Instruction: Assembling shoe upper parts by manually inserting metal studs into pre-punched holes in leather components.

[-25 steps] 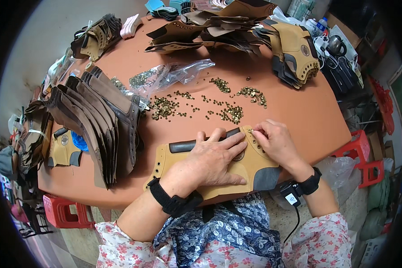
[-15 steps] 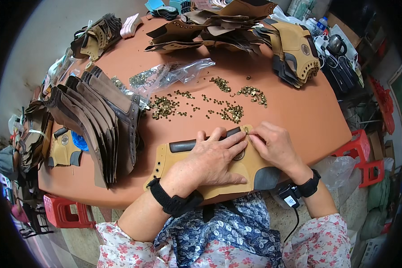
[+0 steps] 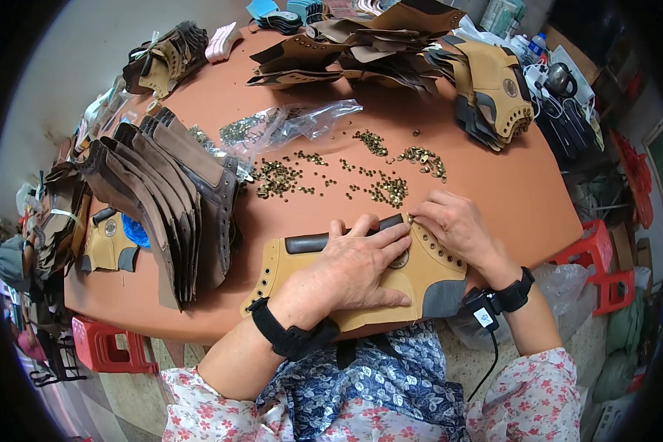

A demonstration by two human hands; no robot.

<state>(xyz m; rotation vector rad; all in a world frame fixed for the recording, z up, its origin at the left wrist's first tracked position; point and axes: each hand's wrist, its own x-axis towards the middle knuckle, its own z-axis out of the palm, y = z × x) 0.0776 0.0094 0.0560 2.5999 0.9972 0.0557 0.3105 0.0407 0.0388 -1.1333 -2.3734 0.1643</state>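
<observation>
A tan and black leather boot upper [image 3: 295, 272] lies flat at the table's near edge, with rows of eyelets along both ends. My left hand [image 3: 365, 265] rests on it, fingers spread, pressing the leather against the table. At its upper right corner my right hand [image 3: 457, 228] pinches a small brass piece [image 3: 410, 218] between thumb and forefinger; the fingertips partly cover it. Beyond my hands lie loose piles of small brass fittings [image 3: 276, 179], with more heaps [image 3: 423, 158] farther right.
A stack of brown boot uppers [image 3: 155, 199] stands at the left. More brown uppers [image 3: 302, 59] lie at the back, and a tan stack [image 3: 493, 88] at the back right. A clear plastic bag [image 3: 302, 121] lies behind the brass piles. Red stools [image 3: 110, 346] flank the table [image 3: 523, 214].
My right fingers have shifted at the corner, and the eyelets along the right end now show more clearly. My left hand stays on the leather. The whole view has moved slightly.
</observation>
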